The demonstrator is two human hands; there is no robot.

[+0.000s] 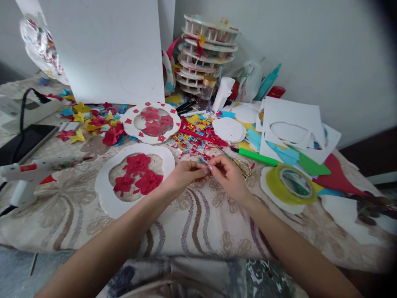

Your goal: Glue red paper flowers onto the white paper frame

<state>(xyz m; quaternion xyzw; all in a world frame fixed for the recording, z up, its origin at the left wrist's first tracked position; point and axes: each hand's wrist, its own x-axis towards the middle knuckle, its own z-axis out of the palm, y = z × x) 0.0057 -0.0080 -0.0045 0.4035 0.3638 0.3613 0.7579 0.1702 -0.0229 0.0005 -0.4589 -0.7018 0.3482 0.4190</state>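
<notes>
My left hand (183,175) and my right hand (228,176) meet at the middle of the table, fingertips pinched together on something tiny that I cannot make out. Just left of them lies a white foam ring (104,194) with red paper flowers (138,174) inside. A second white ring (151,123) with red flowers and small red squares lies farther back. Gold-handled scissors (244,167) rest right behind my right hand, beside a green marker (257,157).
A white glue gun (23,176) lies at the left, a yellow tape roll (291,185) at the right. Paper scraps (195,136), cut white sheets (293,122), white discs (228,129), stacked trays (206,51) and a white board (105,49) fill the back. A patterned cloth (192,223) covers the table.
</notes>
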